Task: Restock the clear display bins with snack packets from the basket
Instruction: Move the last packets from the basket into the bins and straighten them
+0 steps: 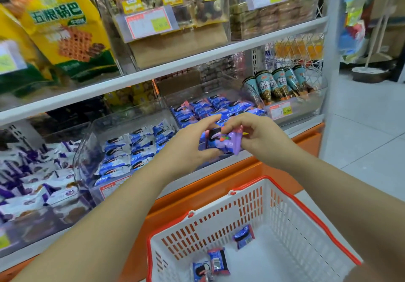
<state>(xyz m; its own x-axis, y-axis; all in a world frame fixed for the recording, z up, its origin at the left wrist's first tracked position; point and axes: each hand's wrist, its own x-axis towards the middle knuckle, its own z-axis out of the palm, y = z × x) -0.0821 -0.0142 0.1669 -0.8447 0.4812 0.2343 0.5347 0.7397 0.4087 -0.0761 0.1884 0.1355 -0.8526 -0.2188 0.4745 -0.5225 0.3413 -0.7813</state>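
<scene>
My left hand [190, 144] and my right hand [260, 136] together hold a small bunch of purple-and-blue snack packets [221, 142] in front of the lower shelf. Both hands curl round the bunch, just before a clear bin [173, 97] that holds blue and pink packets [210, 108]. Below my arms stands a white basket with a red rim [274, 207]. Three blue packets lie on its floor: one at the back [244, 236] and two near the front [218, 261], [200, 272].
Left of that bin, a clear bin of blue-and-white packets [135, 150] and another of purple-and-white packets [37, 178]. To the right, a bin of cone-shaped snacks [282, 84]. Upper shelf bins and large yellow bags [63, 25] hang above. An orange shelf base [219, 185] runs behind the basket.
</scene>
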